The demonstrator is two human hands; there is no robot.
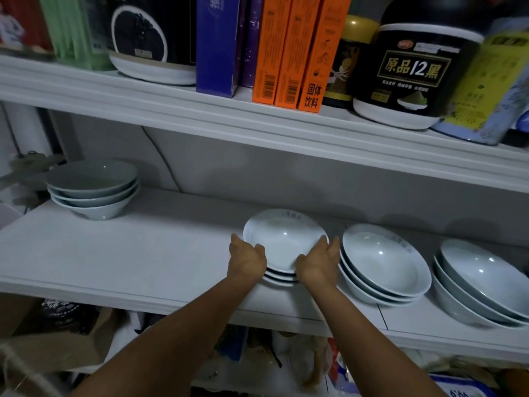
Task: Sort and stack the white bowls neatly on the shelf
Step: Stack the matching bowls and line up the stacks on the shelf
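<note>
A stack of shallow white bowls (282,239) sits in the middle of the white shelf (128,253), near its front edge. My left hand (247,260) grips the stack's left side and my right hand (317,260) grips its right side, thumbs over the top bowl's rim. To the right stands a second stack of white bowls (383,262), almost touching my right hand. A third stack of deeper bowls (481,282) is at the far right. At the back left stands another stack of three pale bowls (93,187).
The upper shelf (229,116) hangs low overhead, loaded with orange boxes (297,50), a blue box (217,44) and black tins (415,67). The shelf surface between the left stack and the held stack is bare. Bags and clutter lie below the shelf.
</note>
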